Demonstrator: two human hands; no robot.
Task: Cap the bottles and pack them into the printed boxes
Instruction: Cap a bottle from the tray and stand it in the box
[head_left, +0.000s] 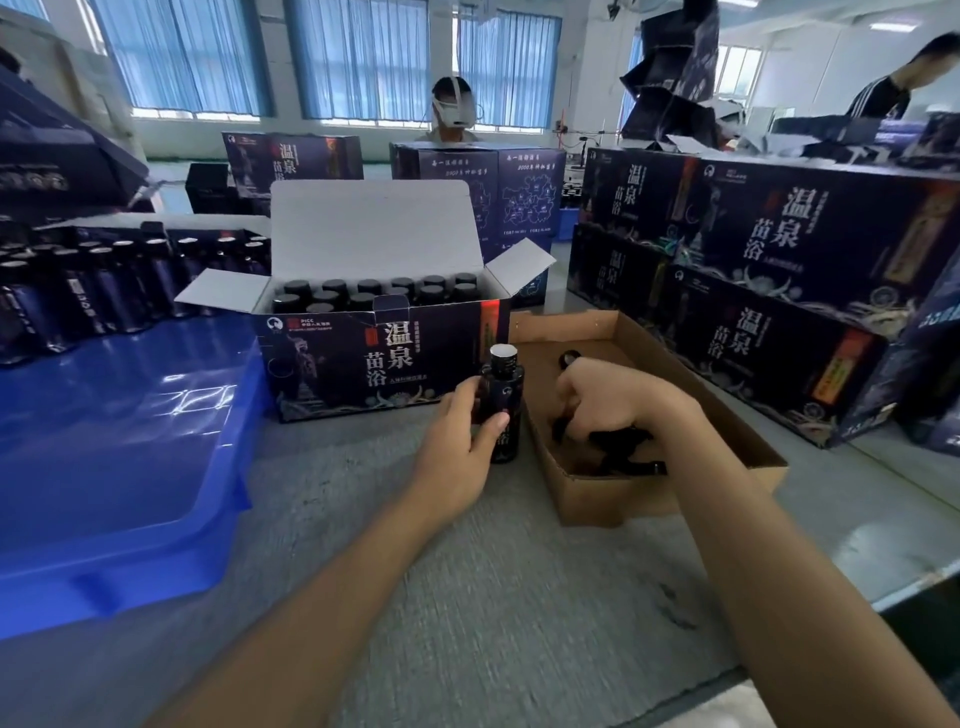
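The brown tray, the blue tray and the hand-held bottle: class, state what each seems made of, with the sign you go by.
Brown tray: cardboard, probably corrugated, matt, judging by raw brown walls and folded corners. Blue tray: moulded plastic, glossy, since window light glares on it. Bottle: dark and shiny, glass or plastic, undecidable here; a pale, likely foil seal covers its mouth.

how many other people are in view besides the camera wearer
2. One person in a headset is behind the open printed box, centre back; a second person leans over the stacked boxes, top right. More may be hidden behind boxes.
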